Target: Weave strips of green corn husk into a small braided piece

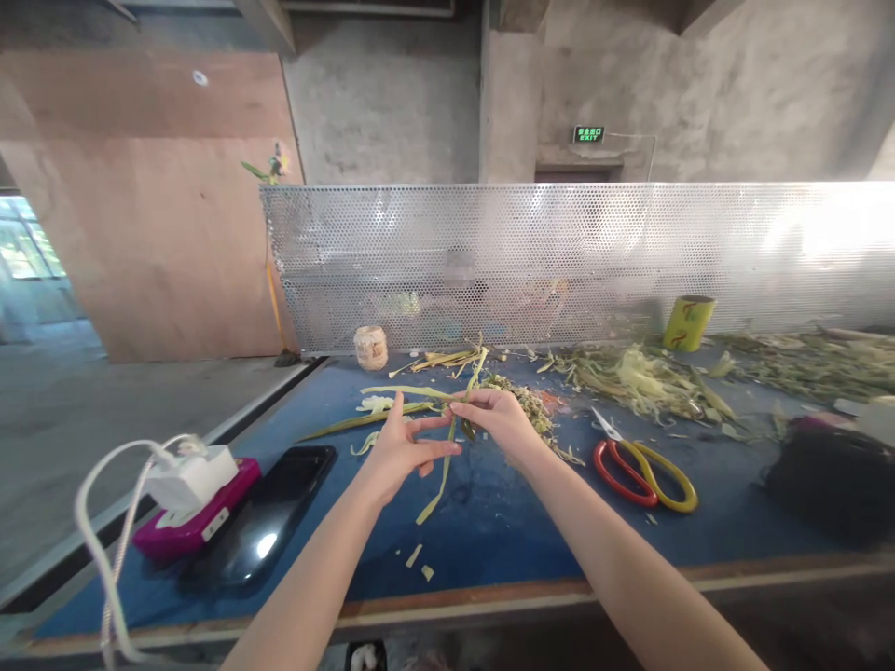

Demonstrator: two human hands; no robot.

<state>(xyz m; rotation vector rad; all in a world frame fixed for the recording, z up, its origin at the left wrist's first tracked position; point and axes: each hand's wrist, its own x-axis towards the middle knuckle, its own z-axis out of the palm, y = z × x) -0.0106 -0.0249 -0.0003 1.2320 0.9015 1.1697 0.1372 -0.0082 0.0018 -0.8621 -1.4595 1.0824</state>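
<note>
My right hand (496,421) pinches pale green leaf strips (434,501) where they cross, in the middle of the table. One strip runs up and away, one reaches left, and one hangs down toward me. A small dark green bit shows just below my right fingers. My left hand (400,449) is beside the crossing with its fingers spread. One fingertip comes close to the strips there; whether it touches cannot be made out. Under and left of the strips lie a longer green leaf (336,427) and pale curled scraps.
Scissors (647,473) with red and yellow handles lie right. Behind are a string spool (370,348), dried leaf piles (629,377) and a yellow-green roll (689,323) before a perforated metal panel (454,224). A phone (272,517) and a magenta power strip (230,508) are left.
</note>
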